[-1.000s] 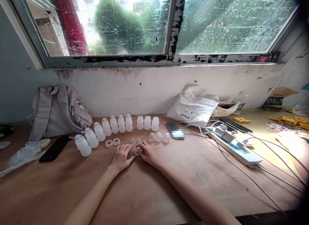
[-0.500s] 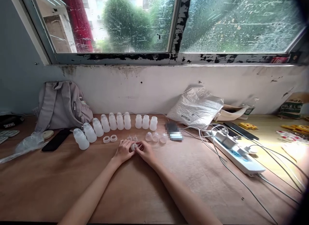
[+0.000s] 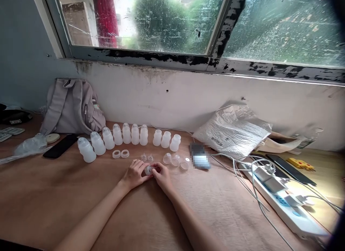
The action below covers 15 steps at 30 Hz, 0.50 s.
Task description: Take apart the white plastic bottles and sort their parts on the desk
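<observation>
Between my two hands is a small translucent ridged bottle collar [image 3: 148, 170], held just above or on the table; whether a nipple sits in it I cannot tell. My left hand [image 3: 134, 174] curls round its left side, and my right hand [image 3: 161, 174] pinches its right side with thumb and fingers. Just beyond them lie two clear nipples [image 3: 150, 158]. Two collar rings [image 3: 116, 154] rest further left, and three clear domed caps [image 3: 175, 160] stand to the right. Several capped white bottles [image 3: 98, 143] form a curved row behind, beside three uncapped bottles [image 3: 165, 139].
A grey backpack [image 3: 71, 105] leans on the wall, with a black phone [image 3: 60, 146] and plastic bag [image 3: 31, 146] before it. To the right are a silver padded mailer [image 3: 234, 128], a blurred-out item [image 3: 199, 156] and a power strip [image 3: 285, 204] with loose cables.
The camera view has tilted and shifted, so the window and the right side sit differently. Both hands stay on the collar, which now shows more of its ridged side.
</observation>
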Each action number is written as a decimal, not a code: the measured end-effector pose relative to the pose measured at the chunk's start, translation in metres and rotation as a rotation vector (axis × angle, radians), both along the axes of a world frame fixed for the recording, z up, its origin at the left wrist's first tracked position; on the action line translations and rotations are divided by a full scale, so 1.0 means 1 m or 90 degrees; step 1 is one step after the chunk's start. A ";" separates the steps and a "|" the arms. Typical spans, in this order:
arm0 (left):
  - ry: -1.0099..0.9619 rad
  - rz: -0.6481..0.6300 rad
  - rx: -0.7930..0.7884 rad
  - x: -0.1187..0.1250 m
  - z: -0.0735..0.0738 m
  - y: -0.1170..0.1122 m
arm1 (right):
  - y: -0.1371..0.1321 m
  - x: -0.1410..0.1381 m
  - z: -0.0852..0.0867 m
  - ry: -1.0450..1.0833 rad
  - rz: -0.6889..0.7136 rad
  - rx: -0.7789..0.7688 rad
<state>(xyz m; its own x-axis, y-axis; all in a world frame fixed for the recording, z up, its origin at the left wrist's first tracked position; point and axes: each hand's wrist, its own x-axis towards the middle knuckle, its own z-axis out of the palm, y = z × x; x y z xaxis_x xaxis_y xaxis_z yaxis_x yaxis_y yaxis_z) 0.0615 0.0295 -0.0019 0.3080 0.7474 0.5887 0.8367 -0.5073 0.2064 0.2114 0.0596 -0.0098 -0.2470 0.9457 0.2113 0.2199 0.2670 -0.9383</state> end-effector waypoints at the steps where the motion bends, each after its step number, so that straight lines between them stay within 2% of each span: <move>1: 0.001 0.001 0.005 0.000 0.000 0.000 | 0.000 0.000 0.001 0.007 0.001 -0.005; 9: 0.000 0.005 -0.025 -0.007 0.003 -0.003 | 0.000 0.002 0.006 0.058 0.048 -0.043; 15: -0.031 0.056 -0.081 -0.021 0.005 -0.004 | 0.002 0.004 0.006 0.070 0.017 -0.055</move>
